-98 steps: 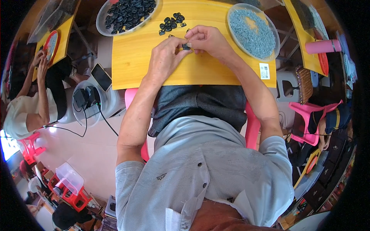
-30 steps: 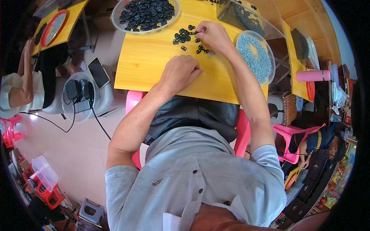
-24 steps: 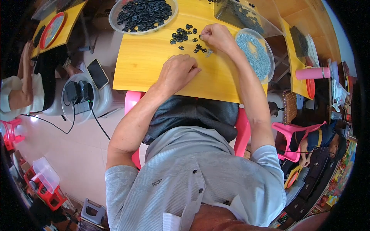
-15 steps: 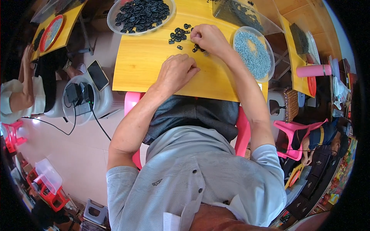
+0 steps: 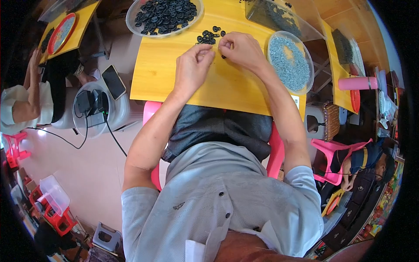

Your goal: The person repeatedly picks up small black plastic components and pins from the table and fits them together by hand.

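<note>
Over the yellow table, my left hand is closed, its thumb and fingertips pinched together beside a loose cluster of small black plastic parts. Whatever sits between those fingertips is too small to make out. Just to the right, my right hand is also closed in a pinch, and its fingers hide what they grip. A single black part shows beneath that hand. Far left stands a clear round tub heaped with black parts. Beside my right forearm is a clear bowl of small silvery screws.
A transparent bin with dark parts stands at the table's far right. To the left, a stool holds a phone and a clear tub with black adapters and cables. Another person sits far left; one more works at lower right. A pink bottle lies to the right.
My left hand has moved up and away from me, turning its fingertips toward my right hand. The right hand has shifted slightly right and nearer, and the two hands now almost meet.
</note>
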`<state>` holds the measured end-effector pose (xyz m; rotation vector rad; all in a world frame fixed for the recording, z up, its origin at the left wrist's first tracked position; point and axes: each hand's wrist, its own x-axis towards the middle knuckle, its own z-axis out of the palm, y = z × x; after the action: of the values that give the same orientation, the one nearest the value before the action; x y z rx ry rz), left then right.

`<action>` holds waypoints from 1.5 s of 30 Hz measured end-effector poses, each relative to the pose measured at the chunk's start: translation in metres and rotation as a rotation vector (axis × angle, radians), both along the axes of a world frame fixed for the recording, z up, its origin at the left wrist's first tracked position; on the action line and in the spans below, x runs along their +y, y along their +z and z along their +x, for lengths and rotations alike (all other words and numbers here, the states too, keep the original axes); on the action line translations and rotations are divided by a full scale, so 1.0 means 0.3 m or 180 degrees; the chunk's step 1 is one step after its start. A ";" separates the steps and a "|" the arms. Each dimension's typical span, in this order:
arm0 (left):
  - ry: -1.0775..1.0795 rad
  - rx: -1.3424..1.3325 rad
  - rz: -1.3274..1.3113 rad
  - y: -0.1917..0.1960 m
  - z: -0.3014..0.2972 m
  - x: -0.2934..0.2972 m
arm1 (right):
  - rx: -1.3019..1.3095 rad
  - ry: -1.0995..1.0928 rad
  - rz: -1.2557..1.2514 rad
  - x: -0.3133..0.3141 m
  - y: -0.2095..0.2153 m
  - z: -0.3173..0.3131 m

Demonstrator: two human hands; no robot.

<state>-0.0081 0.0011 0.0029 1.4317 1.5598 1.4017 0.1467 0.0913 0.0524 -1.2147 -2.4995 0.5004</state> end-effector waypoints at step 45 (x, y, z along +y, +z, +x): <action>0.0054 0.1930 0.0201 0.014 -0.010 0.023 | 0.1287 -0.0325 0.0018 -0.102 -0.073 0.149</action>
<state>-0.0111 0.0081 0.0070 2.0117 1.8956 1.0809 0.1914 0.0608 0.0305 -1.1043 -2.0880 0.6402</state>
